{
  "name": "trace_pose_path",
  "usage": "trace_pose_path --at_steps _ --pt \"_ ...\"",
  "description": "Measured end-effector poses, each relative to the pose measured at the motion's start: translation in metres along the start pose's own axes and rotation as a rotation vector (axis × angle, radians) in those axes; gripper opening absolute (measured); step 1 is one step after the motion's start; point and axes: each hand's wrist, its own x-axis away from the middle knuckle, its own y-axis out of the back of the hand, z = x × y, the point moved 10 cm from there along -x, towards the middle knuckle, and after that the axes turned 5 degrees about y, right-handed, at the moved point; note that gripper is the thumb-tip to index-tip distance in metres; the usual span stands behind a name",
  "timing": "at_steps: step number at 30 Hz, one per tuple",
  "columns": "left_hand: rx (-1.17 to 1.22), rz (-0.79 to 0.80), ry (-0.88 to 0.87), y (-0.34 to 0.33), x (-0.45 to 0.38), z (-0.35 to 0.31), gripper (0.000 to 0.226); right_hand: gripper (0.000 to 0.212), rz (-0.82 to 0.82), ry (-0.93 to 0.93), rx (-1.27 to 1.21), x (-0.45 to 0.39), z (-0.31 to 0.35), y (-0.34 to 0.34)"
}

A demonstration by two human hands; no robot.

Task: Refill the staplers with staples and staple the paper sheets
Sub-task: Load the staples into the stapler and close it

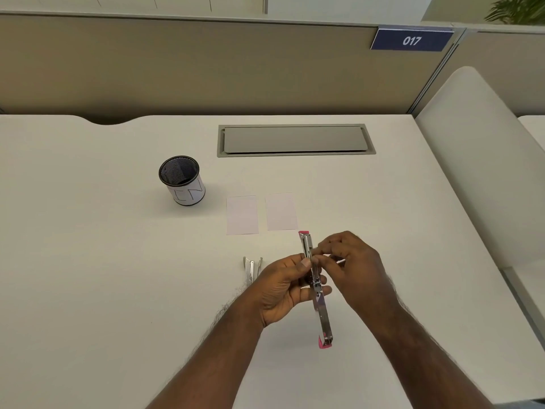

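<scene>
Refilling step, stapler opened flat. The left hand grips the pink stapler at its hinge, fingers curled round the metal, thumb laid on the upper rail. The stapler is swung fully open, one pink tip beyond the fingers and the other back toward the wrist, held clear above the desk. The right hand meets the rail from the right, thumb and fingers pinched together at the channel; they appear to hold a staple strip, though the strip itself is too small to tell. Judged step: seating staples in the open channel. The next move calls for aligning the strip with the rail, sliding it home, then folding the stapler closed.

A second stapler, also open, lies on the desk just left of the left hand. Two sheets lie side by side just beyond both hands, apart from each other. A mesh cup stands farther off, beyond and left. The desk edge runs well to the right of the right hand; bare desk lies left of the left forearm.
</scene>
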Motion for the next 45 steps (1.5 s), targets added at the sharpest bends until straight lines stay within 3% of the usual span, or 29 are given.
trace_pose_path --at_steps 10,13,16,18,19,26,31,37,45 --pt "-0.01 0.016 -0.014 0.002 0.004 -0.006 0.031 0.027 0.129 -0.078 -0.086 0.007 -0.007 -0.02" --pt "0.015 -0.032 -0.068 0.009 0.002 -0.016 0.021 0.034 0.116 -0.234 -0.241 0.013 -0.024 -0.019" --pt "0.079 -0.097 -0.167 0.023 0.002 -0.033 0.02 0.055 0.398 -0.496 -0.471 0.042 -0.043 -0.047" --pt "0.072 -0.131 -0.218 0.032 0.002 -0.042 0.017 0.058 0.583 -0.516 -0.542 0.064 -0.037 -0.064" --pt "0.061 -0.145 -0.233 0.036 0.002 -0.045 0.016 0.055 0.595 -0.507 -0.572 0.068 -0.035 -0.066" --pt "0.082 -0.201 -0.269 0.048 -0.001 -0.051 0.013 0.017 0.15 -0.578 -0.778 0.055 -0.058 -0.04" --pt "0.023 -0.217 -0.242 0.05 -0.002 -0.046 0.014 0.017 -0.068 -0.561 -0.906 0.041 -0.058 -0.03" --pt "-0.054 -0.24 -0.219 0.048 -0.001 -0.038 0.014 0.042 -0.055 -0.493 -0.954 0.029 -0.052 -0.037" --pt "-0.272 -0.132 -0.18 0.025 0.003 -0.031 0.021 0.029 0.077 -0.46 -0.945 0.01 -0.043 -0.049"
